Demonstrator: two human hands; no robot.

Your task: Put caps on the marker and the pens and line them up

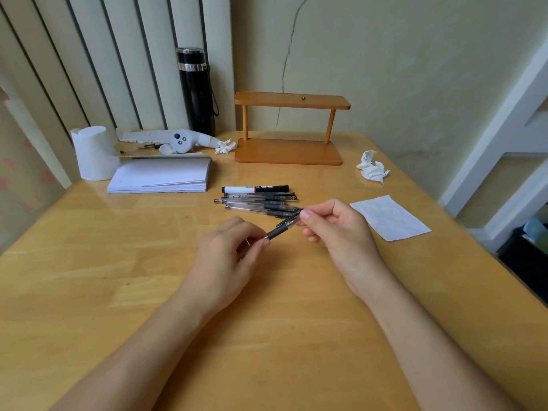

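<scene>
A black gel pen [280, 229] hangs above the wooden table [118, 292], held between both hands. My left hand [228, 259] pinches its tip end at the black grip, and my right hand [335, 229] pinches the clear barrel end. Whether a cap sits on it I cannot tell. Just behind, a capped black-and-white marker [255, 189] lies flat, with several capped clear pens [258, 203] laid side by side in front of it, roughly parallel.
A stack of white paper [161, 176] and a paper roll [93, 152] lie at the back left, with a black flask [195, 90] behind. A small wooden shelf [289, 126] stands at the back. Crumpled tissue [372, 167] and a flat white sheet [390, 218] lie to the right.
</scene>
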